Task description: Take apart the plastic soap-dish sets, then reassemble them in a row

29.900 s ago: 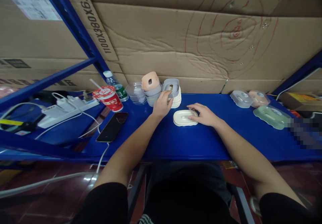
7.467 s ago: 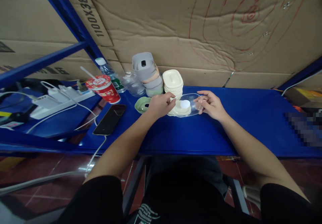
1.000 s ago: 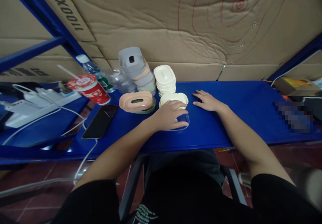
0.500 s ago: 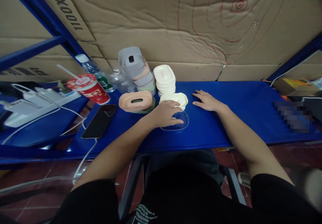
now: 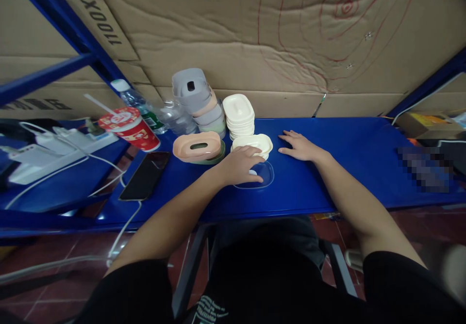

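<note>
Here, left hand (image 5: 240, 165) arched over clear plastic (image 5: 267, 174), right hand (image 5: 300, 147) spread, palm-down

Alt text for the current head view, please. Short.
A person's left hand is over a clear plastic piece and the near edge of a cream dish; the right hand rests, fingers spread, on a blue table. Behind stand a cream stack and a multicoloured stack; a peach dish, phone and red cup are further left.
</note>
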Demonstrator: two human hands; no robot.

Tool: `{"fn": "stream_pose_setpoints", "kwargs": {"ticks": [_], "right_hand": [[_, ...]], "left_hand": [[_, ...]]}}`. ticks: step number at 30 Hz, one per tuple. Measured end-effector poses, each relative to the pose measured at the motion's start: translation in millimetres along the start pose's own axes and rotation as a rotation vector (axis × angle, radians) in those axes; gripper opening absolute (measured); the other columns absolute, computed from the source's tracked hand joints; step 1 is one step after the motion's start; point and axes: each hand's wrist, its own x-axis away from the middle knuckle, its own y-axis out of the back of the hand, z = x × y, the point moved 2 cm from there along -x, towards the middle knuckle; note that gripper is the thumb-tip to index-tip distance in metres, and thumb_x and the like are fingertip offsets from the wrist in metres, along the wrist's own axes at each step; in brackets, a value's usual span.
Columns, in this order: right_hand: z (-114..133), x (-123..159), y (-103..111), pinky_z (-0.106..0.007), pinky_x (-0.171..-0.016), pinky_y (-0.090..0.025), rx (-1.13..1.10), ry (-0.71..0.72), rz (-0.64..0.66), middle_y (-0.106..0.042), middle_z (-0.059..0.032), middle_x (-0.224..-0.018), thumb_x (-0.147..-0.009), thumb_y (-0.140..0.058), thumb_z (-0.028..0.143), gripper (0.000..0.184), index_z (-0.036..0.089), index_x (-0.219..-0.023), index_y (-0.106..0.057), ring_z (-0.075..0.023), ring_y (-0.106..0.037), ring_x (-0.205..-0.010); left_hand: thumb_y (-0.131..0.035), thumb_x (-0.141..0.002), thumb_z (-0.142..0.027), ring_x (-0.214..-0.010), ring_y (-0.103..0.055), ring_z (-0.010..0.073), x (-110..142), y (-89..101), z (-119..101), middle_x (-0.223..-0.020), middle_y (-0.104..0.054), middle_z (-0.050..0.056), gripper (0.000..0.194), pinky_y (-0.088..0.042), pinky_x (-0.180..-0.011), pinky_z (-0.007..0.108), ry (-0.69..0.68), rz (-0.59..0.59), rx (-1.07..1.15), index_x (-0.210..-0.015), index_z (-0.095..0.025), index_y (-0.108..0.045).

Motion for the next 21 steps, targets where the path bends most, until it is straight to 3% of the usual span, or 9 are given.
{"fn": "stream_pose_setpoints", "kwargs": {"ticks": [13, 16, 21], "right_hand": [[0, -1, 0, -0.07, -0.129, -0.032, -0.006, 0.021, -0.037, -0.041, -0.0182, -0.173, -0.097, -0.056, 0.078, 0.086, 0.022, -0.163, -0.05, -0.0457, -0.034, -0.162], [10, 0, 5, -0.063, -0.129, -0.037, -0.064, 0.148, -0.106, -0.049, -0.0202, -0.168, -0.1, -0.06, 0.068, 0.082, 0.018, -0.163, -0.049, -0.0401, -0.044, -0.157], [40, 5, 14, -0.056, -0.125, -0.045, -0.159, 0.346, -0.189, -0.056, -0.013, -0.164, -0.104, -0.061, 0.048, 0.067, 0.024, -0.165, -0.046, -0.0315, -0.054, -0.151]], "left_hand": [[-0.085, -0.088, -0.055, -0.144, -0.057, 0.0391, -1, -1.5, 1, -0.153, -0.062, 0.019, 0.063, -0.045, -0.118, 0.057, -0.011, 0.02, -0.039, -0.138, -0.019, -0.071], [-0.084, -0.088, -0.056, -0.144, -0.056, 0.0395, -1, -1.8, 1, -0.154, -0.062, 0.019, 0.064, -0.044, -0.118, 0.057, -0.013, 0.025, -0.045, -0.138, -0.019, -0.071], [-0.082, -0.09, -0.054, -0.144, -0.056, 0.0402, 0, -1.0, 1, -0.155, -0.06, 0.02, 0.061, -0.045, -0.117, 0.059, -0.017, 0.026, -0.038, -0.14, -0.02, -0.07]]}}
